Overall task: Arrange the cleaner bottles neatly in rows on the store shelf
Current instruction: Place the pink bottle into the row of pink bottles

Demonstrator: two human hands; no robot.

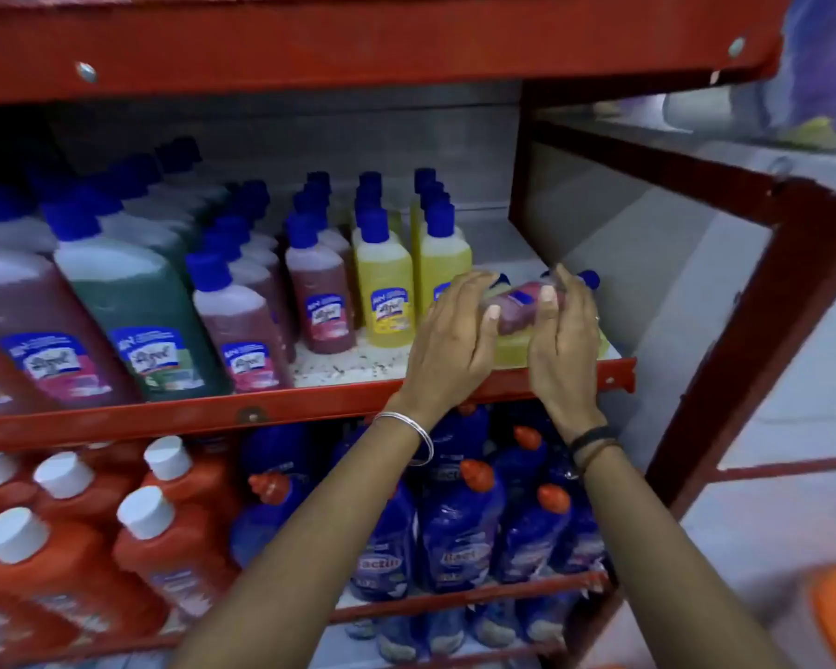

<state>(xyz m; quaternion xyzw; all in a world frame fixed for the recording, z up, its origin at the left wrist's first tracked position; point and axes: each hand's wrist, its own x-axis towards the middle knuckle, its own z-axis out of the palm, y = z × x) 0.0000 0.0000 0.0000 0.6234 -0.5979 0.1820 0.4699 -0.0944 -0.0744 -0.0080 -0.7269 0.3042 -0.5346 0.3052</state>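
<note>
Red metal shelving fills the view, with a grey back panel behind the middle shelf [614, 374]. At its right end both hands meet over a pink bottle [520, 309] that lies on its side atop lying yellow bottles [515, 350], mostly hidden by the fingers. The left hand [447, 340] curls around the pink bottle's left end, thumb on its front; the right hand [563, 347] cups the right end, thumb on the label. Both are half closed on it. Two blue caps [590, 280] poke out behind the fingers; which bottles they belong to cannot be told.

Left of the hands, upright yellow bottles [389, 294] stand in two rows running to the far wall, then rows of pink ones [319, 296], all with blue caps. Farther left, large green [141, 311] and pink bottles [25, 321] are blurred and cut off by the frame edge.

On the shelf below, orange bottles [165, 538] with white caps sit on the left and dark blue bottles [459, 538] with orange caps on the right, partly covered by the forearms.
</note>
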